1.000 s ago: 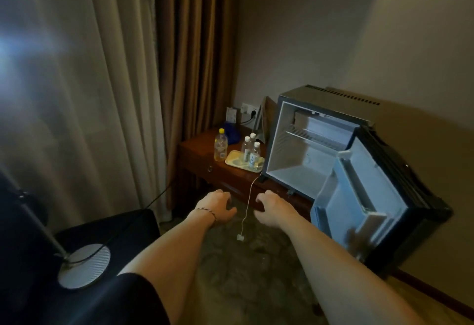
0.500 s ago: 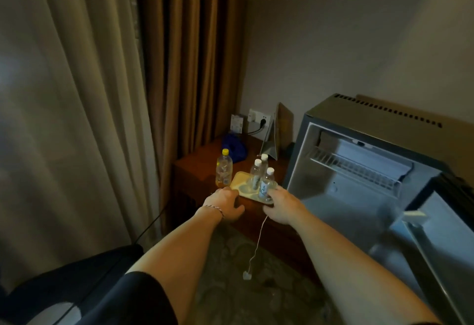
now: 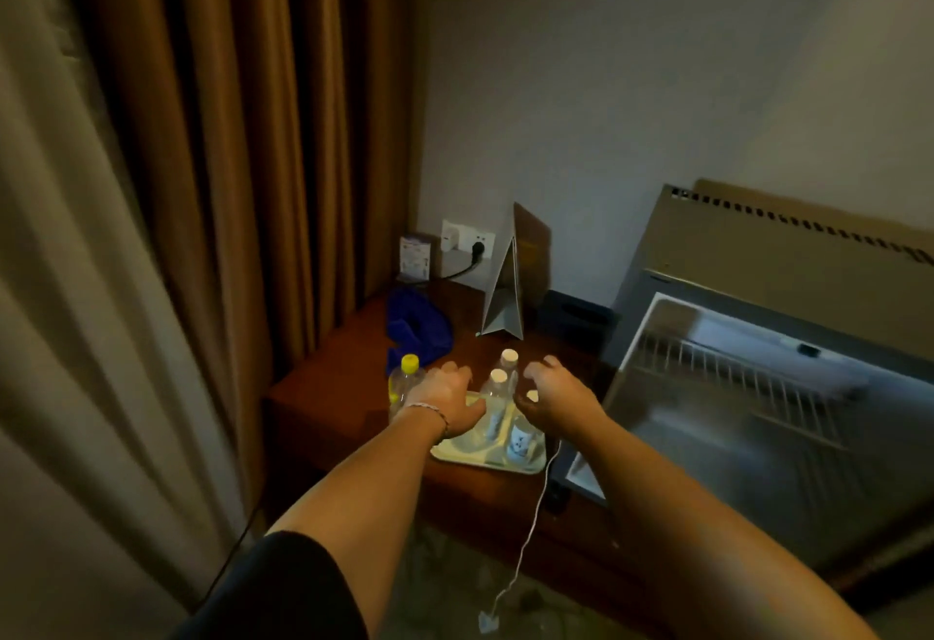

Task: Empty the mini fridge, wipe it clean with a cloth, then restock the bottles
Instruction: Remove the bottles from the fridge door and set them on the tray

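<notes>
We reach both arms out over the wooden side table (image 3: 333, 402). Our left hand (image 3: 447, 399) and right hand (image 3: 553, 399) hover with fingers loosely curled, grasping nothing, either side of the white-capped bottles (image 3: 498, 404) standing on the tray (image 3: 485, 457) at the table's front edge, beside the open mini fridge (image 3: 758, 387).

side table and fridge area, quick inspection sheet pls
Surface: wooden side table, tray near its front edge.
Job's things: three white-capped bottles on tray; yellow-capped bottle beside it; blue cloth behind; fridge open, wire shelf bare.
Clutter: folded card stand.
Grippers: left hand and right hand flank the bottles, grip unclear.
Cables: white cord hangs off the table.
Surroundings: curtains, wall socket.
</notes>
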Demonstrator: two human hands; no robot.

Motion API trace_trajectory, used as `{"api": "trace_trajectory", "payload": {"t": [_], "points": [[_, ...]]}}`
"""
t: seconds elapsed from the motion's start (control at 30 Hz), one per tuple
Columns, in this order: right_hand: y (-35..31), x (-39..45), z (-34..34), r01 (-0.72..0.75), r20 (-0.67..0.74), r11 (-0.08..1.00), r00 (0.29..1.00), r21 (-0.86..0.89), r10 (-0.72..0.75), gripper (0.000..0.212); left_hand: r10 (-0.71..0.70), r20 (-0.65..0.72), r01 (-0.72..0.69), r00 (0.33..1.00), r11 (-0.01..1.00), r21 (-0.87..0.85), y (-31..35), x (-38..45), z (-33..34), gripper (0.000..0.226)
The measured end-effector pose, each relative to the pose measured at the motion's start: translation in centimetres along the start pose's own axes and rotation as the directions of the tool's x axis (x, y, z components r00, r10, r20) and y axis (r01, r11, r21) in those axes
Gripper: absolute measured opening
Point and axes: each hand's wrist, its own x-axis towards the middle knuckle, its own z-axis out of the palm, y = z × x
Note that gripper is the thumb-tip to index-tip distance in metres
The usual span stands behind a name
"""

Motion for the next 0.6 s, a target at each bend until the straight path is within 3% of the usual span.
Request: {"api": "trace_trajectory", "payload": {"t": [0.37,0.6], "points": [[1.2,9.9,0.7,-0.055,0.001,0.998,0.998,-0.007,0.055,0.036,0.052,0.042,-0.050,0.998,0.998,-0.036,0.3,9.5,2.2,0.047],[2.8,15.1,2.8,-0.036,0.081,0.999,0.996,-0.012,0.037,0.042,-0.014,0.123,0.021,0.992,0.998,-0.052,0.1,12.9,5.0,0.049]]}}
